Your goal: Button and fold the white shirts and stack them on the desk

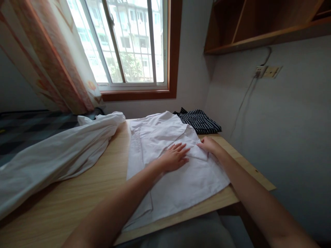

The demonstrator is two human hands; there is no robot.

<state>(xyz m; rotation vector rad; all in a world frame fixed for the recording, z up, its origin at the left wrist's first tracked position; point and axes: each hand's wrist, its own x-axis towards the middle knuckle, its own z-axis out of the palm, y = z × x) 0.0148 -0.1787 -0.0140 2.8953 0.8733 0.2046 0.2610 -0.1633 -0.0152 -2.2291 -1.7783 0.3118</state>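
A white shirt (186, 186) lies spread on the wooden table, with a folded-over part along its right side. My left hand (173, 157) rests flat on the middle of the shirt, fingers stretched out and apart. At the shirt's right edge, my right hand (209, 144) is closed, its thumb and fingers pinching the folded cloth. Wrinkles run across the upper part of the shirt, and its lower hem reaches close to the table's front edge.
Folded black cloth with white stripes (200, 121) sits at the table's (103, 175) back right. More white cloth (59, 155) stretches along the left. Beyond are a window (129, 44), a curtain (51, 51), a wall shelf (248, 38) and a socket with a cord (260, 71).
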